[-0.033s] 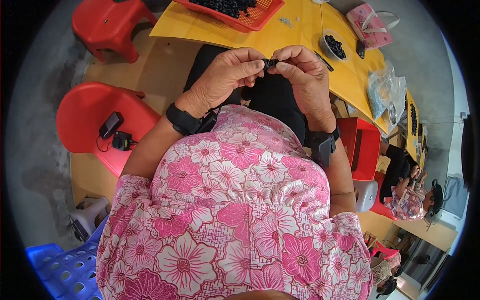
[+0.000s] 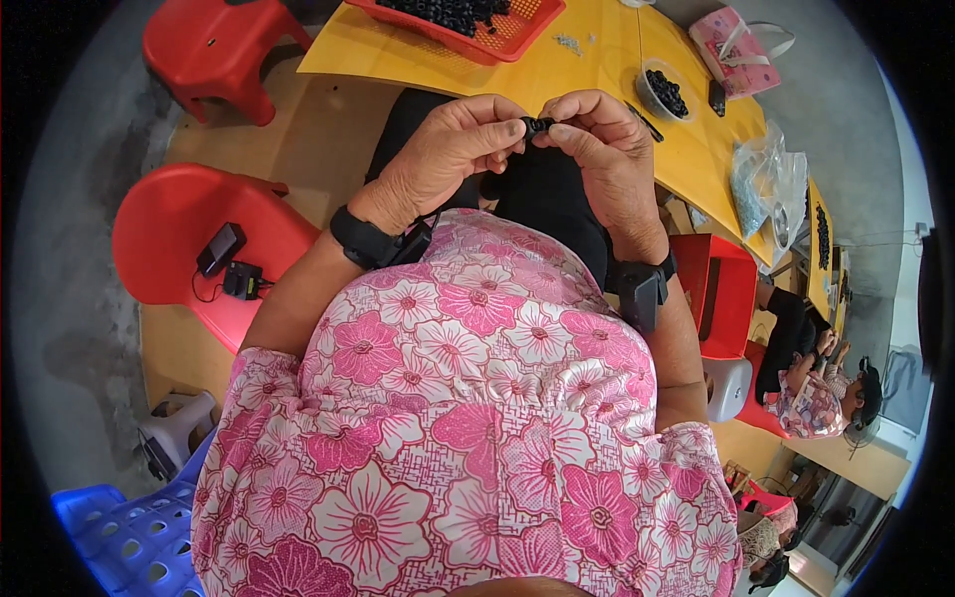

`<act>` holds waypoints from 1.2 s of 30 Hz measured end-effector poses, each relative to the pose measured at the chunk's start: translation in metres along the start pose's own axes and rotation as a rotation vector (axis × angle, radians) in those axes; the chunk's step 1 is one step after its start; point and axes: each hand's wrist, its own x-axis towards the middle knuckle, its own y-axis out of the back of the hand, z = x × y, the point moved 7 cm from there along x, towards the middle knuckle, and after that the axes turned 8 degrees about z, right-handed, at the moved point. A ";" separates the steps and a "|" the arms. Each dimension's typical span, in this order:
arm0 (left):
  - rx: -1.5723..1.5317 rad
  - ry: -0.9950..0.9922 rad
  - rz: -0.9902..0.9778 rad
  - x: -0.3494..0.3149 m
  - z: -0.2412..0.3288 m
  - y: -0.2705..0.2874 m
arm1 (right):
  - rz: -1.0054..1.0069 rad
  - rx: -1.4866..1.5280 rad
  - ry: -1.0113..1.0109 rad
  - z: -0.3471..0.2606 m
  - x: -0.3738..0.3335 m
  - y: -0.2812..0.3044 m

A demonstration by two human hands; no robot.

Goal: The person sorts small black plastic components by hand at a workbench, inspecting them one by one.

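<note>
Between both sets of fingertips, above my lap, is a small black part (image 2: 538, 126) with a rounded, ring-like shape; its exact kind is too small to make out. My left hand (image 2: 460, 142) pinches its left end between thumb and forefinger. At its right end, my right hand (image 2: 605, 139) grips it the same way. The fingertips hide much of the part. Black bands with small box-like devices circle both wrists.
A yellow table (image 2: 607, 75) carries a red basket (image 2: 477, 45) of black parts, a clear bowl (image 2: 665, 95) of black parts, a pink bag (image 2: 734, 50) and a plastic bag (image 2: 766, 189). Red chairs (image 2: 169, 214) stand at left. Other people (image 2: 811, 398) sit at far right.
</note>
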 end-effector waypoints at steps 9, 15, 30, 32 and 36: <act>-0.022 -0.015 0.006 -0.001 0.000 0.002 | 0.028 -0.026 0.017 0.000 0.000 0.003; -0.007 -0.027 0.017 -0.001 0.001 0.003 | 0.012 -0.079 0.045 -0.004 0.001 0.000; 0.085 -0.048 0.052 -0.003 0.003 0.004 | -0.024 -0.190 0.113 -0.009 -0.001 -0.005; 0.111 -0.060 0.057 -0.003 0.003 0.005 | -0.030 -0.227 0.147 -0.010 -0.001 -0.006; 0.180 -0.066 0.095 -0.003 0.006 0.005 | -0.037 -0.280 0.166 -0.009 0.000 -0.005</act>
